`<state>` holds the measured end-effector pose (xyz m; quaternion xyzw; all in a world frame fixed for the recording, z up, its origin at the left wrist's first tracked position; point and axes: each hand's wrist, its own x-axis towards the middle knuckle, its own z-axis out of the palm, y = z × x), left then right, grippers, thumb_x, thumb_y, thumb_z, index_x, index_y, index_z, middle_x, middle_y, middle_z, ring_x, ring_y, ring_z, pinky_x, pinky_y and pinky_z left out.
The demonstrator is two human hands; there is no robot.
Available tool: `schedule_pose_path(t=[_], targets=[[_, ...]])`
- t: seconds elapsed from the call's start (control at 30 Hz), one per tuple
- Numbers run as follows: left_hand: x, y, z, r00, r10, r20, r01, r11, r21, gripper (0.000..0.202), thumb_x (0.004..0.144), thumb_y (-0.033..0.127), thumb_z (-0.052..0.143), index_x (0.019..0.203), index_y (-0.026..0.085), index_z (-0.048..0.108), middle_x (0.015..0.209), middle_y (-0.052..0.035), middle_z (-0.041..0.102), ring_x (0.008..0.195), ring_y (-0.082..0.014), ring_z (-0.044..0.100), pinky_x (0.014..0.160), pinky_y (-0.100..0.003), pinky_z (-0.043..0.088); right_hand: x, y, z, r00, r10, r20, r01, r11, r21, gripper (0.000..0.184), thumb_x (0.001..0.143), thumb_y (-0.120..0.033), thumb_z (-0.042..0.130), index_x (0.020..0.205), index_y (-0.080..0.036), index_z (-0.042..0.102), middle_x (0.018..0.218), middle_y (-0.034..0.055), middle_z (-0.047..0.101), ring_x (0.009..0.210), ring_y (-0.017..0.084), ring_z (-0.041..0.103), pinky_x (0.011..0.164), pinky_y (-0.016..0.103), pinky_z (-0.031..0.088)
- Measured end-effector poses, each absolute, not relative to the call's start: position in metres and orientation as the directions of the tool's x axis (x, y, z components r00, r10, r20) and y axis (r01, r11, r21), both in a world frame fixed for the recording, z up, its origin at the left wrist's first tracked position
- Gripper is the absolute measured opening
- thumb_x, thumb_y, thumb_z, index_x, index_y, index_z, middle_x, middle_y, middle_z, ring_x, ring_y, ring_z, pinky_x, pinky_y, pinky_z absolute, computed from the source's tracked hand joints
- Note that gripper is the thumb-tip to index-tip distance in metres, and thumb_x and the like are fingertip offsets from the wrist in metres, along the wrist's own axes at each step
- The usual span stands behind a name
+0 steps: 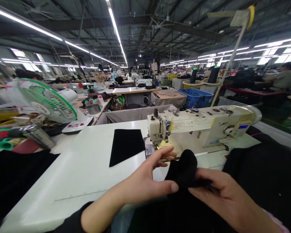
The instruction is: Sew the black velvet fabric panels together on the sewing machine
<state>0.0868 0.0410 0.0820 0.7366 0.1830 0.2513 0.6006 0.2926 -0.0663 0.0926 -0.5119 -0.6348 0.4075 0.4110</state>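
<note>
Pinched between the thumb and fingers of my right hand [223, 191] is a piece of black fabric [183, 168], folded over and raised above the table's front edge. Beside it, my left hand [157, 174] has its fingers spread, with the thumb at the fabric's lower left edge; whether the thumb presses on it I cannot tell. Just beyond both hands stands a white sewing machine [184, 126], its needle area lit yellow. A flat black fabric panel [127, 145] lies on the white table [87, 168], left of the machine's head.
More black cloth lies at the right [264, 174] and at the left edge [16, 181]. A green-rimmed fan [48, 100] and a metal flask [38, 136] stand on the left. Behind the machine are a blue crate [196, 98] and a thread stand pole [229, 64]. A person [285, 77] sits far right.
</note>
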Motion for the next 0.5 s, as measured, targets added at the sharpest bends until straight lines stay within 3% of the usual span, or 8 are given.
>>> schedule_pose_path(t=[0.07, 0.13, 0.2, 0.3, 0.4, 0.5], targets=[[0.086, 0.041, 0.086, 0.882, 0.450, 0.140, -0.095, -0.120, 0.988, 0.087, 0.071, 0.038, 0.087, 0.147, 0.026, 0.047, 0.150, -0.0104, 0.051, 0.138, -0.0298, 0.046, 0.117, -0.045, 0.033, 0.297, -0.070, 0.100, -0.260, 0.963, 0.072, 0.258, 0.141, -0.956, 0.024, 0.094, -0.044, 0.061, 0.099, -0.026, 0.076, 0.092, 0.0036, 0.074, 0.088, 0.024, 0.069, 0.084, 0.032, 0.055], [0.088, 0.037, 0.088, 0.884, 0.444, 0.145, -0.140, -0.043, 0.989, 0.080, 0.070, 0.047, 0.086, 0.140, 0.024, 0.055, 0.142, -0.0104, 0.059, 0.132, -0.0309, 0.053, 0.113, -0.045, 0.038, 0.300, -0.071, 0.101, -0.278, 0.959, 0.048, 0.201, 0.107, -0.974, 0.028, 0.093, -0.048, 0.061, 0.105, -0.026, 0.074, 0.098, 0.0049, 0.074, 0.095, 0.026, 0.068, 0.091, 0.038, 0.054], [0.091, 0.035, 0.086, 0.821, 0.559, 0.116, -0.134, -0.009, 0.991, 0.056, 0.075, 0.051, 0.081, 0.120, 0.019, 0.069, 0.118, -0.0088, 0.072, 0.111, -0.0281, 0.066, 0.101, -0.041, 0.048, 0.305, -0.066, 0.095, -0.195, 0.981, 0.005, 0.106, 0.026, -0.994, 0.037, 0.092, -0.052, 0.060, 0.115, -0.026, 0.071, 0.100, 0.0068, 0.074, 0.097, 0.028, 0.069, 0.090, 0.042, 0.054], [0.091, 0.051, 0.083, 0.700, 0.713, 0.035, -0.050, 0.000, 0.999, 0.037, 0.080, 0.050, 0.075, 0.090, 0.015, 0.076, 0.087, -0.0049, 0.075, 0.082, -0.0214, 0.069, 0.082, -0.034, 0.053, 0.319, -0.041, 0.085, -0.027, 0.999, 0.019, 0.052, 0.021, -0.998, 0.042, 0.090, -0.053, 0.062, 0.117, -0.022, 0.070, 0.099, 0.0083, 0.075, 0.096, 0.028, 0.069, 0.087, 0.042, 0.055], [0.085, 0.084, 0.091, 0.559, 0.826, 0.066, 0.073, -0.128, 0.989, 0.033, 0.074, 0.046, 0.078, 0.082, 0.014, 0.075, 0.080, -0.0040, 0.075, 0.075, -0.0207, 0.068, 0.075, -0.033, 0.054, 0.329, -0.006, 0.091, 0.126, 0.980, 0.152, 0.325, 0.104, -0.940, 0.036, 0.083, -0.054, 0.069, 0.089, -0.019, 0.072, 0.081, 0.0040, 0.072, 0.085, 0.026, 0.068, 0.079, 0.038, 0.054], [0.077, 0.103, 0.122, 0.435, 0.861, 0.263, 0.187, -0.372, 0.909, 0.031, 0.078, 0.045, 0.072, 0.082, 0.015, 0.075, 0.081, -0.0032, 0.075, 0.075, -0.0212, 0.067, 0.073, -0.032, 0.053, 0.327, 0.012, 0.114, 0.301, 0.861, 0.409, 0.577, 0.176, -0.797, 0.039, 0.082, -0.057, 0.067, 0.066, -0.021, 0.063, 0.062, -0.0001, 0.062, 0.065, 0.022, 0.060, 0.061, 0.033, 0.047]])
